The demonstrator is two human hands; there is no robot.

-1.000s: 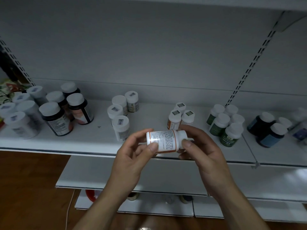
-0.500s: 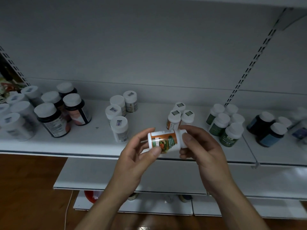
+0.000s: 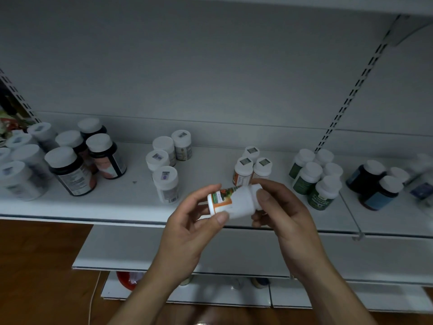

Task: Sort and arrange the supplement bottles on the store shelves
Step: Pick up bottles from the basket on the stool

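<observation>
A small white bottle with an orange label (image 3: 230, 201) lies sideways in front of the shelf edge, held between both hands. My left hand (image 3: 192, 221) pinches its bottom end with thumb and fingers. My right hand (image 3: 281, 207) grips the cap end. Directly behind it on the white shelf (image 3: 131, 202) stand three matching orange-label bottles (image 3: 243, 171).
On the shelf from left to right: white bottles (image 3: 18, 170), dark jars with white caps (image 3: 70, 171), a group of small white bottles (image 3: 165, 181), green-label bottles (image 3: 324, 192) and dark blue-label bottles (image 3: 379, 191). Lower shelves (image 3: 131, 245) jut out below, over a wooden floor.
The bottle has been rotated between my hands: first the printed text side faced me, then the orange picture label, now mostly the plain white side. The hands stayed in place.
</observation>
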